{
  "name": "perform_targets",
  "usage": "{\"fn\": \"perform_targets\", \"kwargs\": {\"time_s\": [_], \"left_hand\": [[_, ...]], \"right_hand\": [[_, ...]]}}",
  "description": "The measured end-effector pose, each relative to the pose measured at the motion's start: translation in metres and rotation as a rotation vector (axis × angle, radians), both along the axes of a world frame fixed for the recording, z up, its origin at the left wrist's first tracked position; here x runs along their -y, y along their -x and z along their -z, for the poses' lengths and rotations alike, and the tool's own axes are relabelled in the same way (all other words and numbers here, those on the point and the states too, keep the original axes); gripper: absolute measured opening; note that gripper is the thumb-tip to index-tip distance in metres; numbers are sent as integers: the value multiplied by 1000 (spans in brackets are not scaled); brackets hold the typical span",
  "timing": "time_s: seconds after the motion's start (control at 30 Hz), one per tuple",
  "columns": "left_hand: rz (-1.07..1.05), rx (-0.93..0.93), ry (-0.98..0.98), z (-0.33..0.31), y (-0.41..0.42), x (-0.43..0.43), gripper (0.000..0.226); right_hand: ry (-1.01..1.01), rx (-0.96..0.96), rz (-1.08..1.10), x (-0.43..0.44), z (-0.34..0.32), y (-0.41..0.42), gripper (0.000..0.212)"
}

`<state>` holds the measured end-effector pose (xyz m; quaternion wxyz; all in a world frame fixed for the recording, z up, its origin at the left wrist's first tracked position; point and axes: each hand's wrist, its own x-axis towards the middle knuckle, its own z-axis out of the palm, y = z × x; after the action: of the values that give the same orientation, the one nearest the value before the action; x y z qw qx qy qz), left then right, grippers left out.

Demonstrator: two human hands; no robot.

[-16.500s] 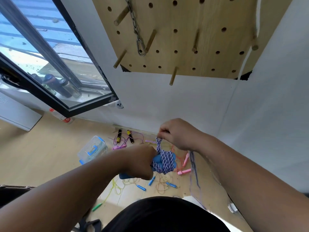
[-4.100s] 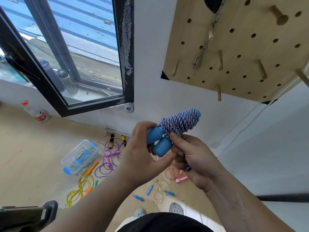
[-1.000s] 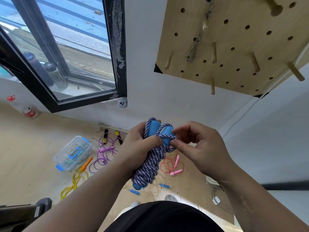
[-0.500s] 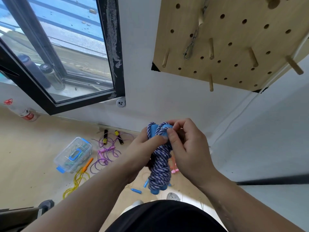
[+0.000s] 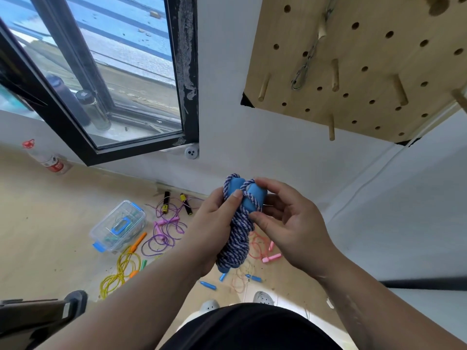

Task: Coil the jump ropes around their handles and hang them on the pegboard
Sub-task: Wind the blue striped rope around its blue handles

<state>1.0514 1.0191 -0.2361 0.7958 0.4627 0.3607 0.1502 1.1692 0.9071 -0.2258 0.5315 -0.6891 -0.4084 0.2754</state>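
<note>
A purple-and-white braided jump rope [image 5: 237,238] is coiled round its two blue handles [image 5: 254,198], held upright in front of me. My left hand [image 5: 214,223] grips the bundle from the left, thumb across the rope near the top. My right hand [image 5: 285,223] pinches the handle tops, index finger on top and thumb on a rope strand below. The wooden pegboard [image 5: 366,72] with several pegs hangs on the wall up and to the right; a metal chain [image 5: 308,56] dangles from one peg.
On the floor below lie loose jump ropes: purple [image 5: 166,231], yellow [image 5: 121,271], pink [image 5: 265,251], and black-handled [image 5: 177,202]. A clear plastic box [image 5: 118,226] sits left of them. A window [image 5: 101,72] is at left, a bottle [image 5: 48,160] beneath it.
Since 0.5 s ago my right hand has opened up and shifted right off the handle tops, keeping only index and thumb on the bundle. The bundle stays upright in my left hand.
</note>
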Motion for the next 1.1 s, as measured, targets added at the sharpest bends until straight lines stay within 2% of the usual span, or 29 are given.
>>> {"fn": "perform_targets", "kwargs": {"time_s": [0.1,0.17,0.27,0.37,0.53,0.67,0.8,0.93,1.1], "left_hand": [[24,0,-7,0,2,1,22],[46,26,-24,-3,2,3,23],[97,117,-89,-10,1,7,48],[132,175,-101,-15,-1,7,56],[110,209,46,-21,-2,7,41],[101,137,101,-17,2,5,40],[93,90,-92,-20,4,9,17],[68,2,-420,-10,4,4,33],[92,-75,-814,-4,13,-5,44]], "right_hand": [[-13,18,-34,-1,-2,1,53],[-51,36,31,-5,-5,4,45],[-158,-18,196,-15,-16,5,32],[-214,12,198,-20,-27,0,32],[-194,78,147,-20,-28,-1,25],[-212,118,278,-17,-25,-1,18],[-247,43,341,-13,-30,-1,20],[-221,-116,306,-11,-35,2,17],[-130,-210,265,-3,-34,-3,10]]}}
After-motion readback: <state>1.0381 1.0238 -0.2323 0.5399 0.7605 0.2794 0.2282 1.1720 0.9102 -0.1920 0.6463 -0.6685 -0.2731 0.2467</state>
